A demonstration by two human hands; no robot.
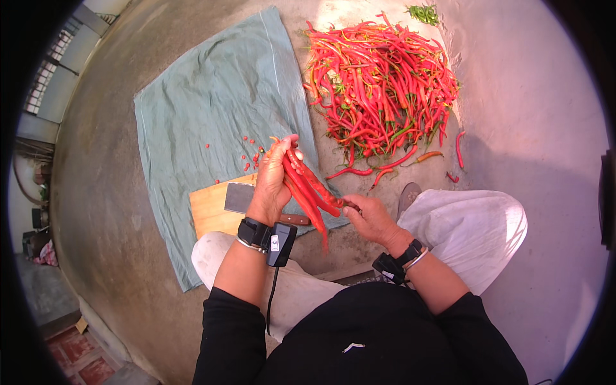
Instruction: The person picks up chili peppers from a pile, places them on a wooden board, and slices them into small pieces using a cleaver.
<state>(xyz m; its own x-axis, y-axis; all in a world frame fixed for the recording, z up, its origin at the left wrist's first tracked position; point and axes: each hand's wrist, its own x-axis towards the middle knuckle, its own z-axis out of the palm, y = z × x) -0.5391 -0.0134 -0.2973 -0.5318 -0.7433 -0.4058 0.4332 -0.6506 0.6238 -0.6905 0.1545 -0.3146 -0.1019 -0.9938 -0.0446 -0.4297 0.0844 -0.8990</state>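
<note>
My left hand (273, 175) is closed around several long red chili peppers (305, 190), whose lower ends hang down to the right. The stem end of one chili is pinched between the thumb and fingers of my right hand (368, 214). Beneath my left hand and wrist, a cleaver (239, 197) with a brown riveted handle lies across a wooden cutting board (207, 204); my wrist hides part of it. Small cut pieces of red chili (247, 166) are scattered behind the board on a grey-green woven sheet (207, 101).
A large heap of red chilies (380, 86) lies on the concrete floor at the back right, with a few loose ones at its near edge. Green stems (423, 15) form a small pile behind it. A wall (529, 120) stands along the right.
</note>
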